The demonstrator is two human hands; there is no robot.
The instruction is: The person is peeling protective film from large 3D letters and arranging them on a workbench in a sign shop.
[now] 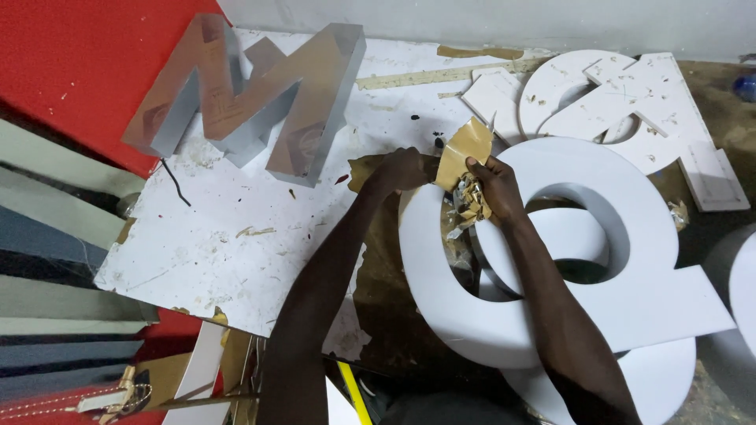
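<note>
A big white letter shape (630,260) with a round hole lies flat in front of me, partly on a second white shape. My right hand (492,185) rests on its upper left edge, gripping a wad of torn brown and silver paper backing (468,145). My left hand (402,169) pinches a brown strip of the same backing right beside it, at the letter's rim. Both forearms reach in from the bottom of the view.
A metallic zigzag letter (260,94) stands on a scuffed white board (236,236) at the upper left. Flat white cut-out letters (630,94) lie at the upper right. Red sheet material (71,63) sits far left, with a yellow strip (354,393) below.
</note>
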